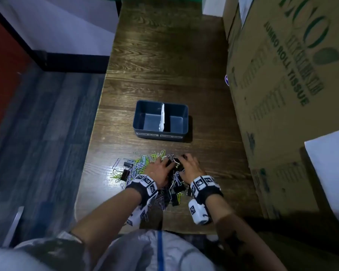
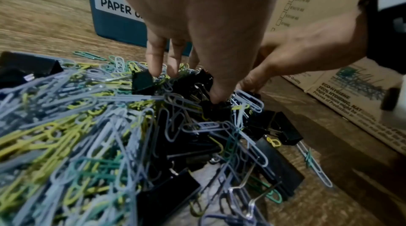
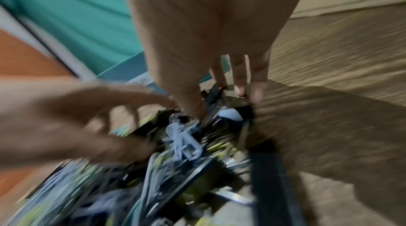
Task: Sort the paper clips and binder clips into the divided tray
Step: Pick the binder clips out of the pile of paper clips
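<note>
Dark wood grain is seen across the surface (image 1: 164, 61), on which a mixed heap of clips is spread near its front edge. Paper clips (image 1: 143, 161) in pale blue, yellow-green and teal are tangled through the heap, and black binder clips (image 1: 127, 169) with folded wire handles are scattered among them; a few loose paper clips are strewn just beyond the heap on its left side. Well beyond the heap, a dark blue divided tray (image 1: 143, 112) is placed, split by a white partition into two compartments, both bare, with two white labels along its near wall; "PAPER" is read on the left label in the left wrist view. The left hand (image 1: 158, 171) is laid on top of the heap with its fingers spread and straight, the fingertips (image 2: 156, 66) pressed down among the clips. The right hand (image 1: 191, 169) is set on the heap's right part, its fingers bent over a cluster of black binder clips; whether any clip is actually gripped cannot be told, since the right wrist view is blurred. Large cardboard boxes (image 1: 286, 75) printed in green are stacked along the right of the surface.
</note>
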`<control>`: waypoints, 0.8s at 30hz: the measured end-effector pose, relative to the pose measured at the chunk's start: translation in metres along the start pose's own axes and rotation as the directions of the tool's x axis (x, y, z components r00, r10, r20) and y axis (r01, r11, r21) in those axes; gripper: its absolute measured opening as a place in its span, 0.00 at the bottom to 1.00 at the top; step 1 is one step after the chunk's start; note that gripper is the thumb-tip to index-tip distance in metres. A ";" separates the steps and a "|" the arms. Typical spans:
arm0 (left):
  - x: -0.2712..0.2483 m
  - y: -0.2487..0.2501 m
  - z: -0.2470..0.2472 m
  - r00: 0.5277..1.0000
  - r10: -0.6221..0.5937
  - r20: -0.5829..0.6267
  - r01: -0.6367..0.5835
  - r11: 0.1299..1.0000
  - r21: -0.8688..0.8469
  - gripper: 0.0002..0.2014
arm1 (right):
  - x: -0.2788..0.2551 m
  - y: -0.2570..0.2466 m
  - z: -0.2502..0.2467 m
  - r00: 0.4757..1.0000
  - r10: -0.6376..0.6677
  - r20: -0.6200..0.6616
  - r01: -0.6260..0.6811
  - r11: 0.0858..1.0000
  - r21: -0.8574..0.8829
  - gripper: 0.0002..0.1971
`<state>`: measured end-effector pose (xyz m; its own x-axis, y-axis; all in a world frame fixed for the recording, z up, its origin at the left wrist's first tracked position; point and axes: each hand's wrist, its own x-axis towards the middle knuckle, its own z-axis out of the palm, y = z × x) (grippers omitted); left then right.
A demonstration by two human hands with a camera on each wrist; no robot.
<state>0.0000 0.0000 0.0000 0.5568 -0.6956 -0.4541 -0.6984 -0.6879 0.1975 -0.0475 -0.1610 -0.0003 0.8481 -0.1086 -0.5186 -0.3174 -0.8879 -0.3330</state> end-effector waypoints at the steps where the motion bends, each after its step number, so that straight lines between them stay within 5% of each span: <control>1: 0.001 0.003 -0.003 1.000 -0.011 0.012 0.011 1.000 -0.016 0.37 | 0.000 -0.003 0.001 1.000 -0.004 -0.013 0.004 1.000 -0.016 0.38; 5: 0.004 0.008 -0.003 0.999 -0.007 -0.047 0.005 0.999 -0.053 0.32 | -0.002 -0.005 0.011 0.992 0.050 -0.113 -0.051 0.999 -0.008 0.25; 11: -0.001 0.012 0.006 0.967 0.026 -0.252 -0.058 0.991 -0.123 0.22 | -0.002 0.000 0.010 0.989 0.099 -0.111 -0.091 0.993 0.071 0.21; 17: -0.011 0.003 0.005 0.928 -0.215 -0.305 0.015 0.838 -0.545 0.08 | -0.003 0.013 0.009 0.962 0.164 -0.216 -0.126 0.976 0.177 0.11; 24: -0.037 -0.066 -0.015 0.826 -0.452 -0.337 0.115 0.721 -0.684 0.04 | 0.001 0.018 0.006 0.962 0.142 -0.232 -0.080 0.963 0.258 0.16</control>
<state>0.0326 0.0679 0.0167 0.9270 -0.3337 -0.1710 -0.1319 -0.7171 0.6844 -0.0550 -0.1746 -0.0111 0.8693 -0.3347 -0.3638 -0.4832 -0.7307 -0.4822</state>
